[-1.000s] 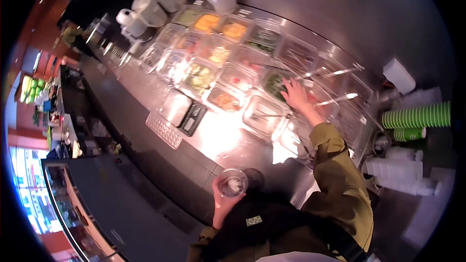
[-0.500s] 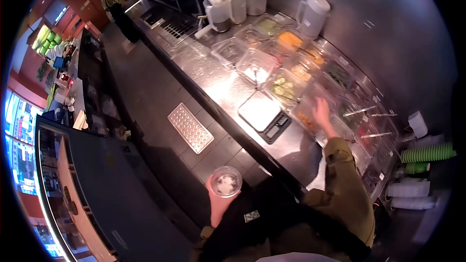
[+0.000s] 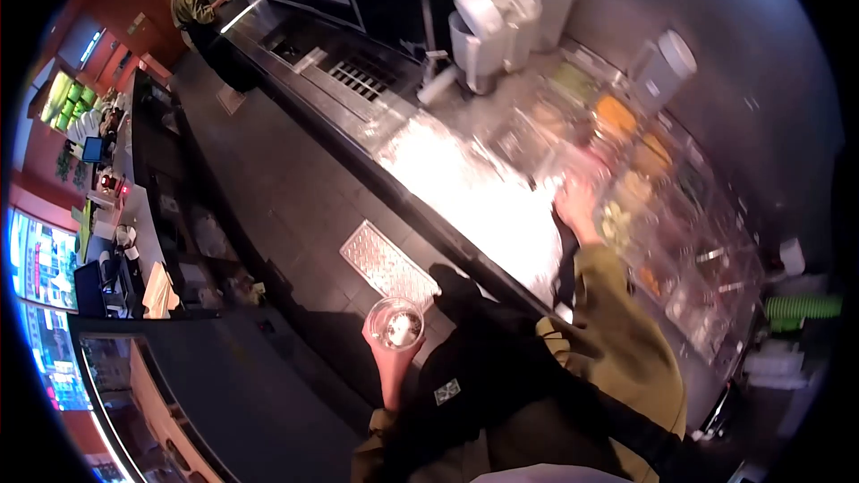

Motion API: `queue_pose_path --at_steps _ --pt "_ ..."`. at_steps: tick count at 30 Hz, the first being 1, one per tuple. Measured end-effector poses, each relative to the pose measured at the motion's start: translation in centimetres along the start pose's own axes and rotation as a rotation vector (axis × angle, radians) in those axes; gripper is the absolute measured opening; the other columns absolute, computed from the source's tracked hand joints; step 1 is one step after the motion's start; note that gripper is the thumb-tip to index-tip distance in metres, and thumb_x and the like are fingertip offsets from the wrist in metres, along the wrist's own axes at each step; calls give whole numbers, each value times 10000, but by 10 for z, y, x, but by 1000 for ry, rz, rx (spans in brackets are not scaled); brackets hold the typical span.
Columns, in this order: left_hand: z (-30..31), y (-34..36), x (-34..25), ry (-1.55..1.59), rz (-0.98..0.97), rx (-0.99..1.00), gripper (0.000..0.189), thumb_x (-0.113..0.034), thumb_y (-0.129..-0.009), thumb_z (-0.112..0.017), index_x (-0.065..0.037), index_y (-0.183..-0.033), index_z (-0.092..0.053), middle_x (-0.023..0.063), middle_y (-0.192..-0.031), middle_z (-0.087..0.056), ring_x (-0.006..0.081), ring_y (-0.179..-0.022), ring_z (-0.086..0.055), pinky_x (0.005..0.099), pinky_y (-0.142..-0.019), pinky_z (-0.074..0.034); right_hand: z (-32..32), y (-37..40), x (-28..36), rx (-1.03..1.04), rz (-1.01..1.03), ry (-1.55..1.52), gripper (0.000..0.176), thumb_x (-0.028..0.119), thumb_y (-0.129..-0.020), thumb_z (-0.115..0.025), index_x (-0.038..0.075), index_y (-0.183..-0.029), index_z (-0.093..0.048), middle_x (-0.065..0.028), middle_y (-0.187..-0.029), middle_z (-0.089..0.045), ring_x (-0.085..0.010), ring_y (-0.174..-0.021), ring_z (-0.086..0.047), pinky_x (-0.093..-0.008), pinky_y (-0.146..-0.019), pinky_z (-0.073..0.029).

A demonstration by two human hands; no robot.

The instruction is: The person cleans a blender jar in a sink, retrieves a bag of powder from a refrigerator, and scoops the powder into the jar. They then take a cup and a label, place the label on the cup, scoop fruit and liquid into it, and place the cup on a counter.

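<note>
**Hands.** The left hand [image 3: 391, 365] is closed round a clear cup [image 3: 395, 326]. It holds the cup upright off the counter, beyond the near edge and above the floor. A little white matter lies in the bottom of the cup (its nature cannot be told). The right hand [image 3: 577, 207] is stretched across the counter [image 3: 465, 183] to the clear tubs [image 3: 644, 197] ranked along the back edge. Blur hides its fingers, so I cannot tell whether it grips anything.

**Surroundings.** One tub further along holds an orange filling [image 3: 616, 114]. White jugs [image 3: 488, 18] stand at the far end of the counter. A lidded pitcher [image 3: 667, 63] stands behind the tubs, and stacked green cups [image 3: 805, 307] lie at the right end. A metal grating [image 3: 389, 264] is set in the floor below the near edge. Another person [image 3: 192, 4] stands well beyond the far end.

**Judgement.** The step in hand appears to be drawing ingredients from the tubs for the cup. The next move calls for a secure portion in the right hand and the cup brought level to the near edge to receive it.

**Writing.** A patch [image 3: 442, 391] on the dark apron bears a mark, illegible. The screens [image 3: 40, 259] at the left are likewise unreadable, and no brand can be made out.
</note>
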State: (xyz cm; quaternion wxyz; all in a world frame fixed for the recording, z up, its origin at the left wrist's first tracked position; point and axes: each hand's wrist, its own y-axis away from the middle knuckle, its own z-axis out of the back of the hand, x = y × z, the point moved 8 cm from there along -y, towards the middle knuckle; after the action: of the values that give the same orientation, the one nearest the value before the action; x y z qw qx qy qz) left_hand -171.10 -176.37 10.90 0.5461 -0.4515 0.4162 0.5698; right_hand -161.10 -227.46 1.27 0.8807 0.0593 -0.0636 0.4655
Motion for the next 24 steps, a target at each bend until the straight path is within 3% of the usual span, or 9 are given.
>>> queue_pose_path --at_steps 1,3,4,5,7,11,18,23,24 --pt "1 -31 -9 -348 -156 28 969 -38 -519 -821 -28 -1286 -228 131 -1224 -428 224 -1114 -462 347 -932 -402 5 -1 4 -114 41 47 566 342 -773 -528 169 -1300 -413 -219 -1269 -420 -383 -1167 -404 -472 -956 -357" --pt "20 -80 -4 -251 -150 8 990 -70 -497 -845 -36 -1283 -243 134 -1215 -436 238 -1108 -465 354 -926 -404 4 -6 1 27 -106 19 544 385 -753 -558 178 -1248 -470 -206 -1049 -549 -376 -981 -529 -460 -831 -444" --pt "29 -104 11 214 -18 -57 993 -84 -498 -848 -43 -1287 -246 133 -1215 -435 239 -1110 -462 357 -928 -402 5 -10 4 104 -224 45 542 384 -753 -584 153 -1231 -477 -218 -1049 -540 -366 -990 -526 -449 -815 -452" --pt "41 -131 0 91 -7 -58 999 -104 -490 -856 -43 -1285 -255 129 -1210 -431 244 -1113 -455 363 -934 -398 11 -13 15 26 -274 88 514 331 -756 -606 87 -1193 -491 -221 -1060 -534 -363 -991 -520 -446 -816 -445" --pt "64 -180 -3 100 -9 -88 992 -103 -492 -854 -37 -1282 -259 125 -1207 -426 242 -1114 -452 360 -939 -394 24 -33 70 -305 -64 144 466 248 -771 -582 -9 -1136 -451 -222 -1084 -478 -372 -1009 -471 -456 -845 -405" --pt "117 -277 19 120 29 -192 978 -95 -492 -847 -28 -1277 -267 114 -1204 -414 231 -1114 -451 347 -949 -388 44 -71 307 -240 433 -439 321 82 -756 -523 -32 -1053 -487 -207 -953 -507 -363 -892 -507 -420 -808 -415" --pt "254 -486 92 123 73 -309 952 -102 -493 -856 -19 -1255 -291 120 -1185 -457 221 -1090 -469 347 -934 -396 -50 -72 753 567 886 -710 245 135 -808 -539 28 -1028 -515 -161 -903 -564 -297 -783 -599 -373 -688 -475" --pt "397 -662 128 322 -26 -370 956 -108 -511 -850 -14 -1274 -281 135 -1184 -431 240 -1099 -450 354 -924 -400 -202 -122 900 974 880 -169 383 359 -833 -516 47 -1052 -548 -202 -994 -608 -357 -923 -582 -415 -782 -459" --pt "431 -705 90 32 -33 -359 942 -102 -504 -847 -8 -1265 -299 132 -1185 -431 236 -1102 -448 354 -924 -400 -207 -131 913 990 807 -67 421 393 -838 -520 40 -1063 -553 -212 -1005 -608 -373 -949 -574 -415 -816 -453"
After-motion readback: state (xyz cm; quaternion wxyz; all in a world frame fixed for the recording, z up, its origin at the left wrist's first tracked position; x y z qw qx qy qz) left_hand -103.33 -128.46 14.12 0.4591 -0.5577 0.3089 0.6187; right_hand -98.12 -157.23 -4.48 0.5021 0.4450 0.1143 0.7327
